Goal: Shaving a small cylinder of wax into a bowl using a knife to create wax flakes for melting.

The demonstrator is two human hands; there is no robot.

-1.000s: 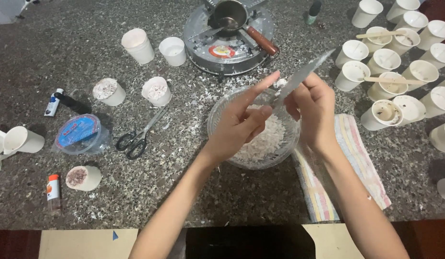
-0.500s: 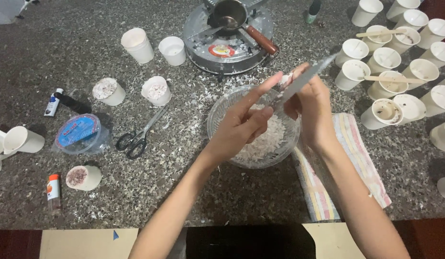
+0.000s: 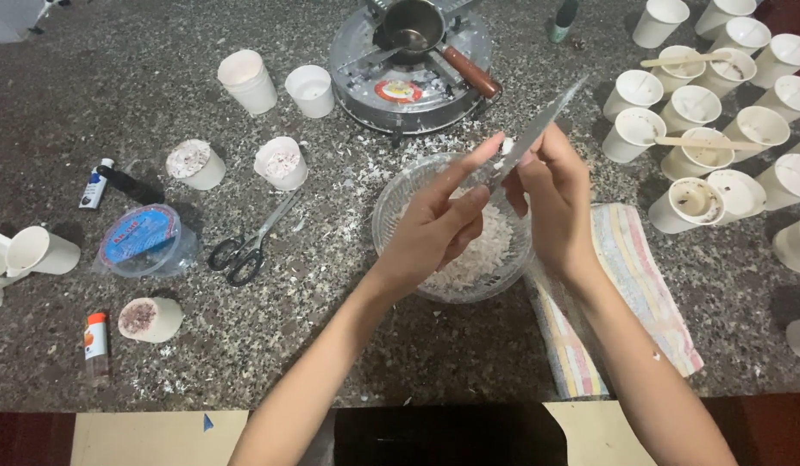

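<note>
My right hand grips a long metal knife whose blade slants up and to the right. My left hand hovers over a clear glass bowl of white wax shavings, its forefinger stretched out and touching the blade near a small white lump. Both hands are above the bowl's middle and right side.
A striped cloth lies right of the bowl. Many white paper cups crowd the right. A round metal burner with a small pot stands behind. Scissors, a lidded tub, wax-filled cups and small bottles lie left.
The knife blade has swung slightly, dipping then rising, while my left forefinger stays against it. Both hands remain over the bowl.
</note>
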